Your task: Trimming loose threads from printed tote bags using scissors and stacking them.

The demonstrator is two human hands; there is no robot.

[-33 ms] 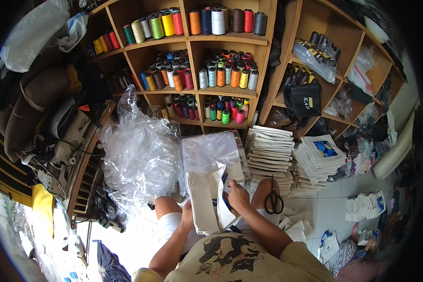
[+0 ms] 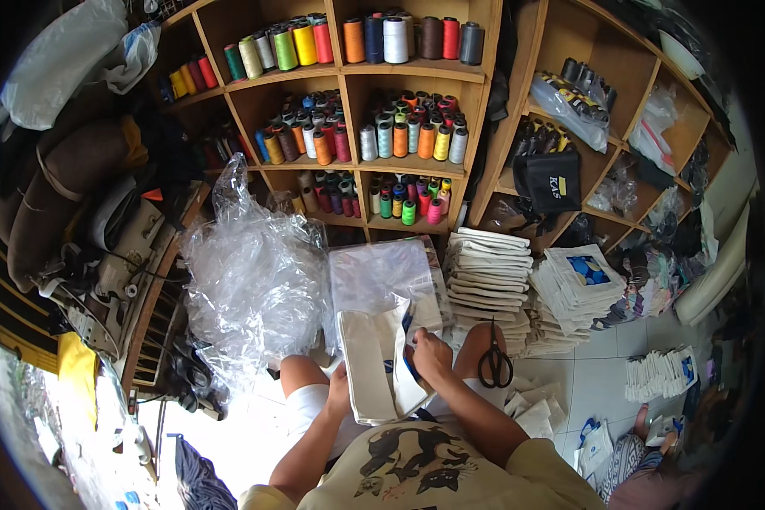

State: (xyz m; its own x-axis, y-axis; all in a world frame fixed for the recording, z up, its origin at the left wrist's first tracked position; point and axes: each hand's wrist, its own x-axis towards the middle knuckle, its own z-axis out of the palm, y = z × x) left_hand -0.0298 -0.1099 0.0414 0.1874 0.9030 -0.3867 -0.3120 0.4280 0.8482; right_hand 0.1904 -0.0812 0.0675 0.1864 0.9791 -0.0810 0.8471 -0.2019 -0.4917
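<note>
A cream cloth bag (image 2: 367,365) with some blue print at its fold lies partly folded over my lap. My left hand (image 2: 338,388) grips its left edge, thumb on top. My right hand (image 2: 432,355) is closed on the bag's right side, beside a blue strip; the fingertips are partly hidden. Just beyond the bag is a stack of clear plastic sleeves (image 2: 381,263), partly covered by it. Black-handled scissors (image 2: 495,367) rest on my right thigh, points away from me.
A heap of crumpled clear plastic (image 2: 251,280) stands left of the sleeves. Folded cream cloth (image 2: 486,276) and printed bags (image 2: 574,285) are piled at the right. Shelves of thread cones (image 2: 408,127) rise ahead. Another person (image 2: 654,476) sits lower right, near a white bag (image 2: 595,450).
The white bag near the other person at the lower right has shifted slightly. My hands and the cloth bag stay practically where they were.
</note>
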